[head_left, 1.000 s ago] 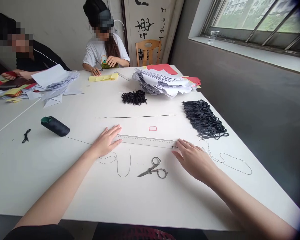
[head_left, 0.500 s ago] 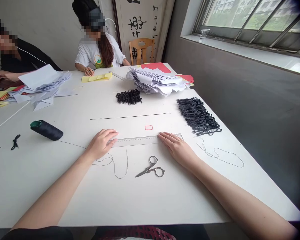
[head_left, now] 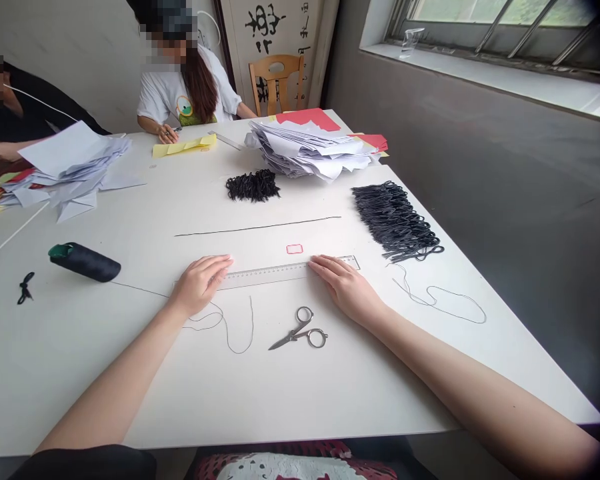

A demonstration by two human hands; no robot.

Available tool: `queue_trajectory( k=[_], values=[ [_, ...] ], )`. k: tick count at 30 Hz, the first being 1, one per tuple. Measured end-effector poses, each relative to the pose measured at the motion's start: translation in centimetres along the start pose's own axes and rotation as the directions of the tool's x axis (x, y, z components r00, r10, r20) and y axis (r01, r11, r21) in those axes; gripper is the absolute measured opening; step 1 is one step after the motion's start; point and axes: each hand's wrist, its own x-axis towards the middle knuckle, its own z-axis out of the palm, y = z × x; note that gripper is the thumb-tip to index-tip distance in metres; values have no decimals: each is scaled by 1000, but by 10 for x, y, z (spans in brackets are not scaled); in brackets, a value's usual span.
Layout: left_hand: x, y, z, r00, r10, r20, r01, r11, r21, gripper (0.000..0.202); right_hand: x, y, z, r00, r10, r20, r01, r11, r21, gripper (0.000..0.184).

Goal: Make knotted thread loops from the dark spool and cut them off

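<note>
A clear ruler [head_left: 265,273] lies flat on the white table in front of me, its scale edge facing away. My left hand [head_left: 199,283] rests over its left part, fingers stretched out and thumb near the close edge. On its right part my right hand [head_left: 347,285] lies with fingers extended flat. Between my forearms is a pair of metal scissors [head_left: 299,332], blades together and pointing left. Loose thin thread [head_left: 240,350] curls by my left hand and runs to a spool of black thread [head_left: 86,262]. Beyond the ruler stretches a straight dark cord [head_left: 257,227].
Looped black cords [head_left: 396,220] lie in a row at the right, with a smaller black bundle [head_left: 253,185] farther back. A paper stack [head_left: 310,150] and loose papers [head_left: 75,160] sit at the back. Another thread [head_left: 455,297] lies right. Two people sit across the table.
The camera view has tilted down and turned a little. My hands stay on the ruler, with no clear shift against the table.
</note>
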Motion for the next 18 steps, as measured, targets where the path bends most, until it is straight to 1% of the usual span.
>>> queue_trajectory(
  k=[8, 12, 18],
  values=[
    [5, -2, 2, 999, 34, -38, -35, 999, -24, 36, 2, -2, -2, 1000, 2, -24, -2, 1000, 24, 42],
    [7, -3, 3, 998, 17, -54, -18, 999, -31, 36, 3, -2, -3, 1000, -1, -21, 2, 1000, 24, 44],
    [9, -3, 2, 999, 5, -48, -7, 999, -41, 35, 4, -1, -5, 1000, -3, -13, 4, 998, 59, 48]
  ],
)
